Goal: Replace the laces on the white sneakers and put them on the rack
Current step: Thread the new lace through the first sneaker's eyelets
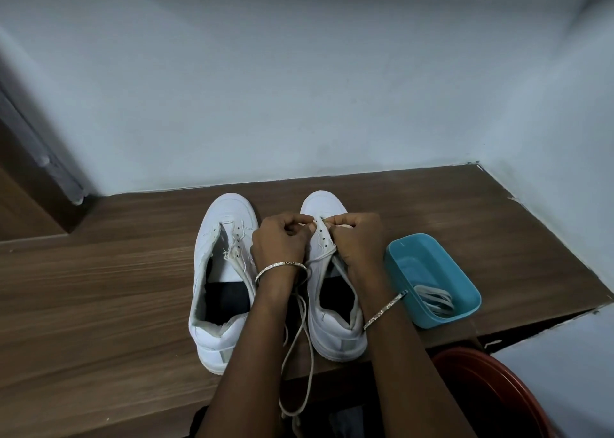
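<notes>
Both hands, the left hand [282, 238] and the right hand [358, 235], pinch the white lace [303, 306] at the front eyelets of the right white sneaker [324, 203], just left of the teal tub [412, 258]. The unlaced left sneaker [229, 211] stands farther left of the tub. Spare laces [435, 299] lie inside the tub.

We find no text, brand name, number or label that can be read here. The white sneakers [229, 211] show plain leather with no legible logo, and the blue tub [442, 321] bears no marking we can make out. The only sign is a small double-loop motif on the bangle [282, 266] at the left wrist.
</notes>
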Tool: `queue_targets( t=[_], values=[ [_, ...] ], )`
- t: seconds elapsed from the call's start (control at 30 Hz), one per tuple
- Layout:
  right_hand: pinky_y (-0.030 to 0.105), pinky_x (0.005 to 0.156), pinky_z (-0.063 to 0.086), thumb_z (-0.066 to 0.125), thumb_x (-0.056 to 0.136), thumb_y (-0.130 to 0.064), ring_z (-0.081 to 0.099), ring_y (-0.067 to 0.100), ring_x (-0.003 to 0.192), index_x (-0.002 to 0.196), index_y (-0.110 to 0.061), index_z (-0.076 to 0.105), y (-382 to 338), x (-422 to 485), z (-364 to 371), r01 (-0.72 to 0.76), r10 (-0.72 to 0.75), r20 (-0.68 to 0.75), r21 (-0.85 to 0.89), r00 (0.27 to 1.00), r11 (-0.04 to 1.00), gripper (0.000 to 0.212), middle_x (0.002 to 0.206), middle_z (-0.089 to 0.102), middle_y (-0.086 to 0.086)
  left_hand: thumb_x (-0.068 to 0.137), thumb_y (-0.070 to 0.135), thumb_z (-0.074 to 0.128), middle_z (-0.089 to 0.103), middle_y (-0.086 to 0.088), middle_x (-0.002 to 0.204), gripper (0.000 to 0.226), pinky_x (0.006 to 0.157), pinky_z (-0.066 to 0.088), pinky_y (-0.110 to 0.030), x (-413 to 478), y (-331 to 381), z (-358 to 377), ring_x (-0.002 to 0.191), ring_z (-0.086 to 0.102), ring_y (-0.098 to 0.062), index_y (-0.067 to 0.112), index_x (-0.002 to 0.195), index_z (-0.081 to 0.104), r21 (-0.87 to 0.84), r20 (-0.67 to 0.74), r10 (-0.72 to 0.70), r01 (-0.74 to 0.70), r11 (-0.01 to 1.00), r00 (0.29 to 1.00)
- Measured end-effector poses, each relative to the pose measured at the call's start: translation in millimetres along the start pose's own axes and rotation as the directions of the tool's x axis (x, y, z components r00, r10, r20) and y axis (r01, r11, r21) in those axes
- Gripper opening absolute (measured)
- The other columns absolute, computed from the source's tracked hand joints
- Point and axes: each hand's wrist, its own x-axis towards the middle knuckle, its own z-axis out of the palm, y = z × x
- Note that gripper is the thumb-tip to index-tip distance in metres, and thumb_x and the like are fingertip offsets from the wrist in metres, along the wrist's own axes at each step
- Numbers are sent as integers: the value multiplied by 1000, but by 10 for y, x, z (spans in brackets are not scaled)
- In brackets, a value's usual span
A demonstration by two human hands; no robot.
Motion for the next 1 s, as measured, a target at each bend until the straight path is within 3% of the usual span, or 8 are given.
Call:
queue_targets(
  t=[0.4,0.5,0.6,0.7,0.73,0.8,0.93,1.0],
  values=[
    [37,81,59,87,70,-38,72,10,85,81,-26,82,-31,-12,-66,90,-86,69,-52,994,995,16,81,78,-9,84,21,75,66,10,68,7,60,46,-23,29,-10,39,66,63,-11,26,82,77,21,-15,84,-84,996,996],
    [36,81,60,86,72,-25,73,9,78,76,-26,81,-45,3,-106,35,-33,101,-14,994,999,6,74,76,-9,91,12,64,65,11,78,13,68,41,-25,36,38,13,78,63,-17,22,83,67,-3,-44,79,-79,997,996],
    [29,62,55,88,72,-15,64,13,60,76,-19,80,-84,4,-216,-23,12,111,98,994,995,10,70,74,7,102,17,51,67,-1,88,12,73,40,-26,111,139,-113,85,62,-24,17,91,55,-165,-97,-32,16,986,995],
    [19,41,38,82,79,-5,45,8,42,83,-8,77,-144,29,-382,-81,51,136,224,989,971,7,56,64,3,108,14,38,73,-8,76,20,71,56,-34,171,267,-319,72,72,-22,17,89,44,-683,15,-171,135,718,985],
    [18,39,35,79,81,-3,42,7,40,84,-6,77,-168,37,-426,-95,62,133,262,989,961,5,52,61,-1,108,12,36,72,-5,67,22,67,58,-33,184,292,-399,63,71,-18,17,89,44,-784,45,-196,156,600,980],
    [18,40,36,77,83,-2,41,7,41,83,-8,76,-189,48,-502,-96,67,98,324,993,941,6,56,61,1,106,7,40,58,0,53,22,56,56,-31,204,321,-555,44,56,-12,15,88,49,-841,15,-237,141,522,971],
    [19,42,40,76,86,-5,45,7,43,85,-13,75,-247,54,-599,-123,112,50,436,992,892,8,59,61,-3,100,10,49,39,6,51,17,47,31,-24,256,240,-769,43,31,-7,18,90,59,-688,-105,-139,30,726,985],
    [19,44,41,75,88,-10,46,8,45,87,-14,73,-273,63,-611,-163,154,60,522,986,837,4,58,55,-5,96,28,61,43,1,59,7,52,33,-27,240,211,-842,49,34,-9,25,95,67,-391,-142,84,-134,910,986]
  ],
)
